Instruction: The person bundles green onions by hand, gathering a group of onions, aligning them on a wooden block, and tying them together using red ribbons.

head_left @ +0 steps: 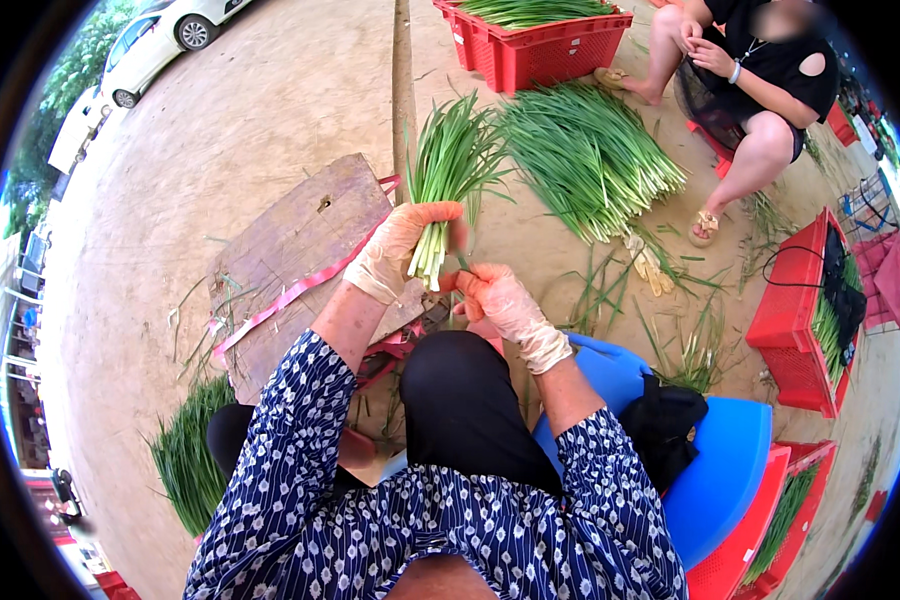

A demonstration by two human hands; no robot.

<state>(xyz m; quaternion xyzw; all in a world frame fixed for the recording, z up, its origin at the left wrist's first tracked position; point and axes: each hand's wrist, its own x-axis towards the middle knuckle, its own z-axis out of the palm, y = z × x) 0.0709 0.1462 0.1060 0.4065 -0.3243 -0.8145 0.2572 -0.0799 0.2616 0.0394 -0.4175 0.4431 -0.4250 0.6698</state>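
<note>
My left hand [402,248], in a pale glove with orange fingers, is closed around a bunch of garlic chives [452,160]. Its green leaves point away from me, and the white stem ends stick out below my fingers. Just to the right and nearer to me, my right hand [500,302], gloved the same way, is closed in a pinch. A thin green strand [463,262], perhaps a chive leaf, runs up from its fingertips toward the bunch. The exact grip on the strand is partly hidden.
A large chive pile [595,160] lies ahead beside a red crate [530,45]. A wooden board [300,250] with a pink strap is at left, another chive pile [195,455] nearer. Blue plastic seat [720,480] and red crates [795,320] stand right; a seated person [760,90] works beyond.
</note>
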